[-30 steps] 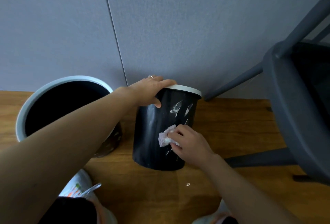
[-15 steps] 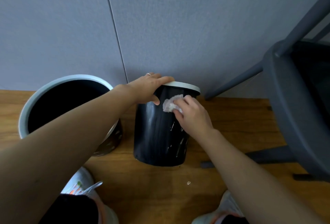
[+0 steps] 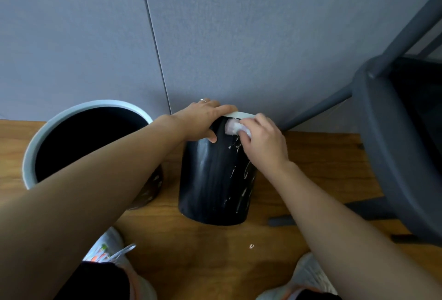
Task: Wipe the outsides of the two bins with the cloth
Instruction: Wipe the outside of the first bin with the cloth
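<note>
At the centre of the frame a small black bin [image 3: 215, 180] with a pale rim stands on the wooden floor [image 3: 191, 247], close against the grey wall [image 3: 239, 36]. The left hand [image 3: 203, 120] reaches in from the lower left and clasps the bin's rim, fingers curled over the top edge and thumb pressed on the outer wall; a ring shows on one finger. The right hand [image 3: 263, 142] comes from the lower right and its grip pinches a bunched white cloth [image 3: 232, 127], pressing it against the bin's side just under the rim, right beside the left thumb. Pale streaks mark the bin's wall below the cloth. At the left of the frame a larger bin [image 3: 31, 156] with a light rim and dark inside stands just beside the small one, partly hidden by the left forearm. A dark grey chair [image 3: 382, 132] fills the right edge. Two light shoes show at the bottom, and a small white speck [image 3: 251, 246] lies on the floor between them.
</note>
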A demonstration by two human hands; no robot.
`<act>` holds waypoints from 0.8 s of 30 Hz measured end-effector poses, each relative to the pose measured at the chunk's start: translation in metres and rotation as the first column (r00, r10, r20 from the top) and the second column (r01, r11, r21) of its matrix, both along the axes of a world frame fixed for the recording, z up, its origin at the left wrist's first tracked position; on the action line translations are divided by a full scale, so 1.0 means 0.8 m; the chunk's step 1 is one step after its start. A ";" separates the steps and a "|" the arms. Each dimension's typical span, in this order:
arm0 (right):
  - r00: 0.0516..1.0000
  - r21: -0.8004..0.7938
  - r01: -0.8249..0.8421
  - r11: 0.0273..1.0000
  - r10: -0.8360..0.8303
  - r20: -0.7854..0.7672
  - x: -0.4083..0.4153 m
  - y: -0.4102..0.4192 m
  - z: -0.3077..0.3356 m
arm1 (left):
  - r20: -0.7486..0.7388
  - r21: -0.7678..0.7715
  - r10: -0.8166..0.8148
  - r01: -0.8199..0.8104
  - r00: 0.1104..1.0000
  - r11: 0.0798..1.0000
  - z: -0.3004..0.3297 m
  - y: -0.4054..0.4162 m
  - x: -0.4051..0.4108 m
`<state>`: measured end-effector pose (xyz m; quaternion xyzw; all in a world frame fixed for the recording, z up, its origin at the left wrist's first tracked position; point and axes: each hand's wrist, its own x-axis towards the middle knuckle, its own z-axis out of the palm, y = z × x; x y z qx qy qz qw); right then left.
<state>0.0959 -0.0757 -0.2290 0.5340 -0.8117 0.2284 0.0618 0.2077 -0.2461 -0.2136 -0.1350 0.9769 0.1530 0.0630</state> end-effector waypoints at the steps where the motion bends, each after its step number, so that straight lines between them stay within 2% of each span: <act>1: 1.000 0.012 -0.025 1.000 0.025 -0.013 0.005 -0.003 0.000 | -0.003 0.004 -0.001 0.001 1.000 1.000 0.000 -0.001 0.000; 5: 0.990 0.035 -0.131 0.991 0.132 -0.047 0.006 0.007 -0.004 | -0.018 0.033 -0.013 0.013 1.000 0.999 -0.003 -0.005 0.004; 9: 0.998 0.010 -0.063 0.998 0.063 -0.029 -0.023 0.019 0.000 | -0.029 0.039 -0.006 0.007 1.000 0.999 -0.003 -0.006 0.004; 16: 0.997 -0.003 -0.077 0.997 0.077 -0.007 -0.021 0.019 0.000 | -0.048 0.084 -0.002 0.006 0.999 0.996 -0.002 -0.007 0.003; 24: 0.996 -0.005 -0.093 0.996 0.093 -0.014 -0.028 0.013 0.002 | -0.054 0.035 -0.004 0.006 0.999 0.999 0.003 -0.012 0.001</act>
